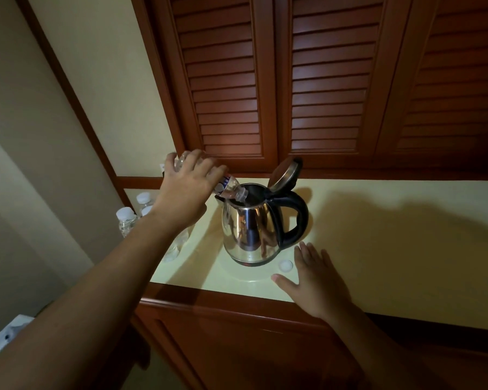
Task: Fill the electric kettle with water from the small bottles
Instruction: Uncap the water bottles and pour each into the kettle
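Kettle [251,229] of polished steel stands upright on the pale counter [392,249], toward its left end and not far back from the front edge. Its lid [286,173] is tipped up and back on the hinge, and its black handle [296,218] points right. Your left hand [189,187] reaches in from the left, its grip clamped round a small clear bottle [231,190]. You hold the bottle tilted neck down, and its uncapped mouth sits just inside the kettle's open rim. Whether water is running cannot be told.

Your right hand [316,280] lies flat on the counter just in front of and right of the kettle. Its fingers are spread straight and apart and hold nothing. A white cap [285,265] lies on the counter between that hand and the kettle's base, near both.

Left of the kettle, beyond your forearm, capped bottles [127,218] stand grouped at the counter's left end, close to the cream wall [96,80]. Another clear one shows partly under your arm.

Louvred wooden doors [321,80] rise straight behind the counter, close behind the raised lid. A wooden lip edges the counter's front above a cabinet front [237,347], and your right wrist crosses it. To the right of the kettle the counter runs wide under a broad shadow.
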The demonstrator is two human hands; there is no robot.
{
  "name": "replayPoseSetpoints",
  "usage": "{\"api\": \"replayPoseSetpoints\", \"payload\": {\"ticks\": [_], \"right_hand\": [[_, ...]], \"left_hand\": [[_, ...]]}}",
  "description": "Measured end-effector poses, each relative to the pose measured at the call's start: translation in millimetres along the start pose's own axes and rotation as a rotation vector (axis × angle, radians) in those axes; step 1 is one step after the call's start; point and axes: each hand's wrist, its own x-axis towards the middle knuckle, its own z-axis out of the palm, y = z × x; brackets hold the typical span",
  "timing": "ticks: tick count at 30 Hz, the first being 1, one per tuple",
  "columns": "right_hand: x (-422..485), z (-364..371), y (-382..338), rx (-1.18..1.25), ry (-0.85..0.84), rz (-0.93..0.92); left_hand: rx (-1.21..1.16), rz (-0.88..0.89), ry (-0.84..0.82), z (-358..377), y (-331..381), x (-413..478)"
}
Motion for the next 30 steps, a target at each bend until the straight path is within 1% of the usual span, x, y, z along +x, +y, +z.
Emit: {"api": "replayPoseSetpoints", "payload": {"ticks": [10, 16, 25, 30], "right_hand": [[1.8, 3.6, 1.4, -0.003, 0.023, -0.006], [-0.5, 4.5, 2.3, 0.05, 0.065, -0.001], [-0.9, 4.8, 2.4, 0.052, 0.134, -0.019], [-0.5, 4.3, 3.6, 0.09, 0.12, 0.009]], "left_hand": [[0.061, 0.063, 0.028, -1.1, 1.4, 4.2], [0.085, 0.102, 0.032, -3.2, 1.5, 7.4], [0.106, 0.11, 0.039, -6.7, 4.7, 4.7], [0.119, 0.08, 0.02, -5.5, 4.6, 4.4]]}}
